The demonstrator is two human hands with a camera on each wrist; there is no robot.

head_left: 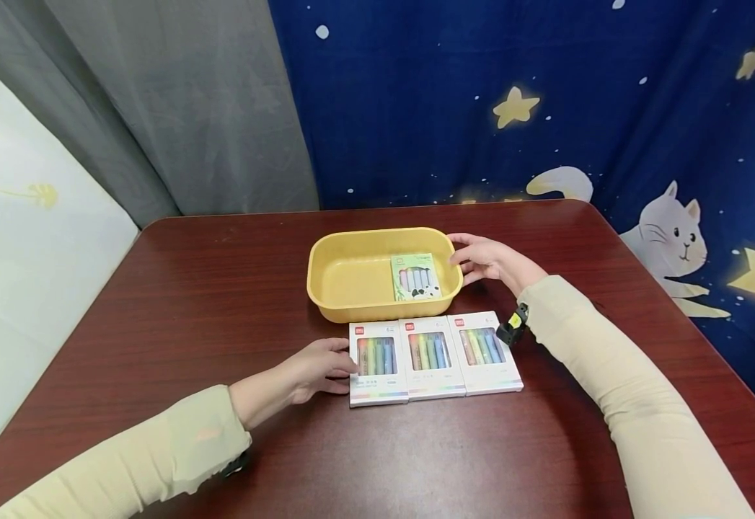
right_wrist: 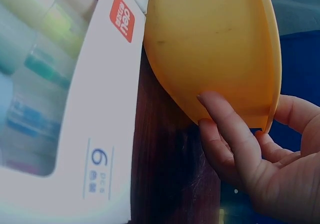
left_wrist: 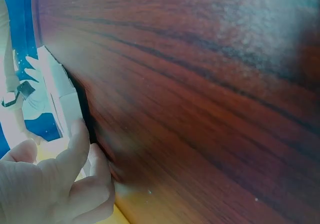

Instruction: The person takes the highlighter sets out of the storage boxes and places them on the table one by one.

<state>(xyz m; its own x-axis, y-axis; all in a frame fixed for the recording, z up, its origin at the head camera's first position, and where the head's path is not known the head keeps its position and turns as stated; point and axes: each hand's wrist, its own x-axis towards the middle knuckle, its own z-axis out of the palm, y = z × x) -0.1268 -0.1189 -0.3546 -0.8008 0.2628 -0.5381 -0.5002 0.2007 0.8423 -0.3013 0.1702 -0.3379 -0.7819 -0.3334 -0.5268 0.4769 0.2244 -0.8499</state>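
Three white boxes with windows showing coloured sticks lie in a row: a left box (head_left: 379,389), a middle box (head_left: 434,382) and a right box (head_left: 489,375). My left hand (head_left: 321,370) touches the left box's outer side with its fingertips. In the left wrist view, my left hand (left_wrist: 60,184) has its fingers along the box edges. Behind the boxes sits a yellow plastic basin (head_left: 351,314), holding a green box (head_left: 414,262) with a panda picture. My right hand (head_left: 489,258) touches the basin's right end, fingers spread around the outside in the right wrist view.
Everything rests on a dark red-brown wooden table (head_left: 221,288). A grey curtain (head_left: 208,108) and a blue starry curtain (head_left: 416,108) with a cat picture hang behind its far edge. A pale panel (head_left: 20,252) stands along the left side.
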